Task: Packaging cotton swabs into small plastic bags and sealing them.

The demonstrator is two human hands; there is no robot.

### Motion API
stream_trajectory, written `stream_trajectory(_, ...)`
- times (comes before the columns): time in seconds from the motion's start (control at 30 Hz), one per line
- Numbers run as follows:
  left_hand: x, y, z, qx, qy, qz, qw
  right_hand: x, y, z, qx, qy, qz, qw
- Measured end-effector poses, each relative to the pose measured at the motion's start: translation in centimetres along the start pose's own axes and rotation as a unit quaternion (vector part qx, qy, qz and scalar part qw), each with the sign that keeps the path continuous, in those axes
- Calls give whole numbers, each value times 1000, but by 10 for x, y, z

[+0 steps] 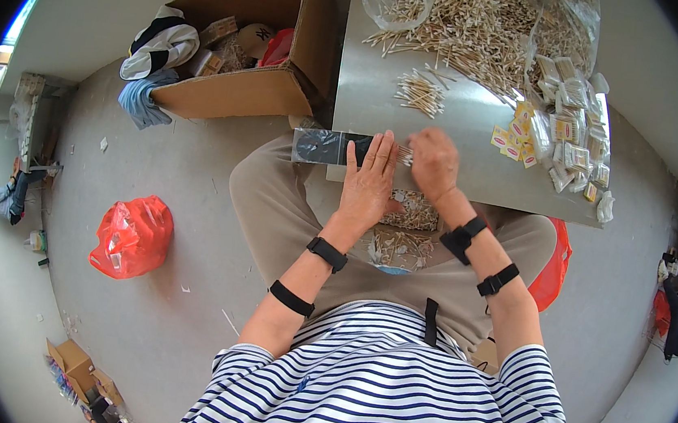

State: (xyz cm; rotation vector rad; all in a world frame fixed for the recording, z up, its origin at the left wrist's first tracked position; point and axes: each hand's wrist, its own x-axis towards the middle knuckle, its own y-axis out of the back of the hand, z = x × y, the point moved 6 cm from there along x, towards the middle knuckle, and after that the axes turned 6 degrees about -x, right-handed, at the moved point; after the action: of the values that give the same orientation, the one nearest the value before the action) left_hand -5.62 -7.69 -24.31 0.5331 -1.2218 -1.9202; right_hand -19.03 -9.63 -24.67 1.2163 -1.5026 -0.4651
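Head view only. Person sits at a grey tabletop (474, 167), forearms entering from 6 o'clock. Left hand (368, 183) lies flat, fingers spread and extended toward 12 o'clock, pressing down the right end of a clear plastic sleeve (330, 147) at the tabletop's near edge; nothing is closed inside it. The sleeve's long axis runs 9-to-3 o'clock, its free end hanging off the tabletop toward 9. Right hand (435, 164) sits just beside the left, at its 2 o'clock, fingers pinched narrow on a small bundle of cotton swabs (404, 156), tips pointing toward 9 o'clock at the sleeve's opening. Bundle and sleeve share roughly the same axis; the right hand is nearer the swabs, the left nearer the sleeve. Whether the tips are already inside the sleeve, cannot tell. A small loose swab pile (420, 93) lies at 12 o'clock from the hands, a large swab heap (479, 29) farther up, packed sachets (567, 135) at 2 o'clock. Cardboard box (241, 80) at 10 o'clock, red bag (132, 236) on the floor at 8.
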Motion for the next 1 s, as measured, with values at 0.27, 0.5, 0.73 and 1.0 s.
stream_trajectory(0.27, 2, -3, 2, 0, 19, -34, 999, 55, -11, 46, -122, -103, -82, 984)
stream_trajectory(0.5, 1, -1, 0, 2, 20, -24, 1000, 58, -9, 47, -66, -97, -100, 988)
stream_trajectory(0.73, 1, -1, 1, 6, 21, -26, 999, 65, 9, 64, -93, -146, -48, 984)
stream_trajectory(1.0, 2, 0, 2, -11, 16, -11, 1000, 20, 4, 49, -56, -113, -104, 987)
